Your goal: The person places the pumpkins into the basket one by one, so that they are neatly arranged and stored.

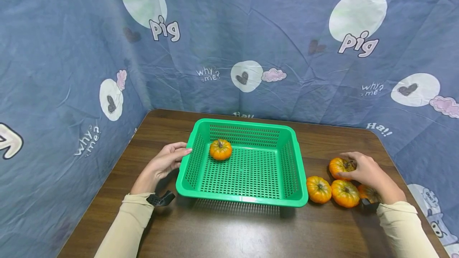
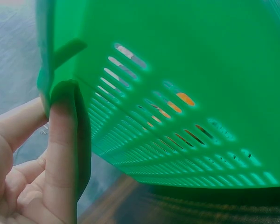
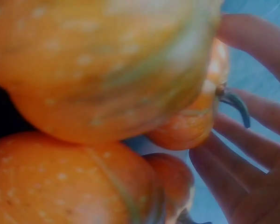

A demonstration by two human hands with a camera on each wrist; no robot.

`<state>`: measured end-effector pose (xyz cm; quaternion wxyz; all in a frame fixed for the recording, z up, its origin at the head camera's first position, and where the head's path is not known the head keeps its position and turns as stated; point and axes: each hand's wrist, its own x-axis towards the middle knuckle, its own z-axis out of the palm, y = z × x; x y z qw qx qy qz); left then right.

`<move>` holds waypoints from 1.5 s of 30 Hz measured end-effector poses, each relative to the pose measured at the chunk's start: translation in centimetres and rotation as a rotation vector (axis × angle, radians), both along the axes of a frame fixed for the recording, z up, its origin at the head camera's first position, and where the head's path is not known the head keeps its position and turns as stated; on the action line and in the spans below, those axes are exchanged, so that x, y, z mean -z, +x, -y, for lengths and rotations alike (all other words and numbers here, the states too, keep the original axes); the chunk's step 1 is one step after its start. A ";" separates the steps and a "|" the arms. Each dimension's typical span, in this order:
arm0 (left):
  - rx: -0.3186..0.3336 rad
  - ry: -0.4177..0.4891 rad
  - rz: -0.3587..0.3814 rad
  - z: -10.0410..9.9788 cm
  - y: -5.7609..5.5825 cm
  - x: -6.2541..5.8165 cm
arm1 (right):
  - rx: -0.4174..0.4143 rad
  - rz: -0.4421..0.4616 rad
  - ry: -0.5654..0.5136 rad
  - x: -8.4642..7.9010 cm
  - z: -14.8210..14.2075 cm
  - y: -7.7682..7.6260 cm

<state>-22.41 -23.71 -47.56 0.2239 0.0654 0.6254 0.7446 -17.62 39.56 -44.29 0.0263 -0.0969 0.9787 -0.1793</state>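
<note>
A green plastic basket (image 1: 244,201) with slotted walls stands on the table, and one small orange pumpkin (image 1: 220,149) sits inside it at the left. My left hand (image 1: 166,161) pinches the basket's left rim; in the left wrist view, its fingers (image 2: 61,163) lie against the rim. On the right, my right hand (image 1: 369,173) is at the rearmost pumpkin (image 1: 338,168) of a small group, its fingers spread around that fruit's side near the stem. The right wrist view shows these fingers (image 3: 252,112) loosely extended; whether they press on the pumpkin is unclear.
Two more pumpkins, a left one (image 1: 318,189) and a middle one (image 1: 345,193), lie near the basket's right side. Another pumpkin (image 1: 368,192) is partly hidden under my right wrist. A blue printed cloth (image 1: 222,51) hangs behind the brown wooden table (image 1: 236,234).
</note>
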 end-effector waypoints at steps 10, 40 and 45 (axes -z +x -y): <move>0.015 0.013 -0.010 0.1 0.0 0.1 | 0.019 0.023 -0.026 0.6 -0.3 0.3; -0.001 -0.002 -0.007 0.1 -0.1 0.3 | 0.043 -0.066 -0.166 -0.8 1.9 0.0; 0.002 0.007 -0.003 0.1 -0.2 0.3 | 0.014 -0.085 -0.177 -1.7 2.9 -0.3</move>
